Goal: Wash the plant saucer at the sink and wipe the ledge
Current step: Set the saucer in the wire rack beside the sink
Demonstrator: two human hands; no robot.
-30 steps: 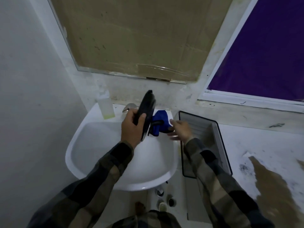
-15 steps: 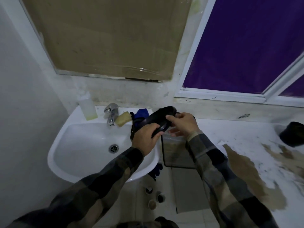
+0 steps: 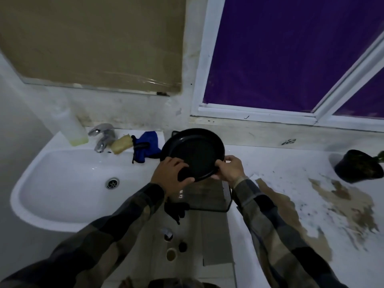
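Black saucer (image 3: 193,154) held in both hands between sink and ledge.

The left hand (image 3: 170,177) and right hand (image 3: 230,170) each had a closed grip on its near rim, beside the white sink (image 3: 62,179); the stained ledge (image 3: 311,204) carried a black pot (image 3: 359,169).

Both arms outstretched, left grip (image 3: 170,175) and right grip (image 3: 229,170) each clasped, thumbs uppermost.
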